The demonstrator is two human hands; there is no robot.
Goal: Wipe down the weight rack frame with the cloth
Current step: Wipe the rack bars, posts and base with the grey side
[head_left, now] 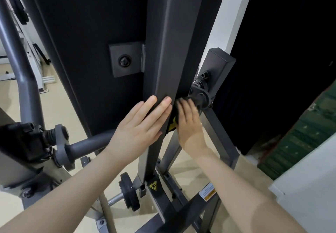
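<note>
My left hand point(140, 125) lies flat on the dark upright post point(163, 54) of the weight rack frame, fingers straight and together. My right hand point(189, 123) presses a dark cloth point(172, 118) against the post's right side, fingers relaxed over it.

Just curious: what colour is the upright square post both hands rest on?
Dark grey, matte metal post, seen in the head view.

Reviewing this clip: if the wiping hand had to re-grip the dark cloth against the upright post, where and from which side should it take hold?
Probably the cloth's lower edge below the right hand, approached from the post's right side: the left hand covers the front and the pivot hub crowds the top.
</note>
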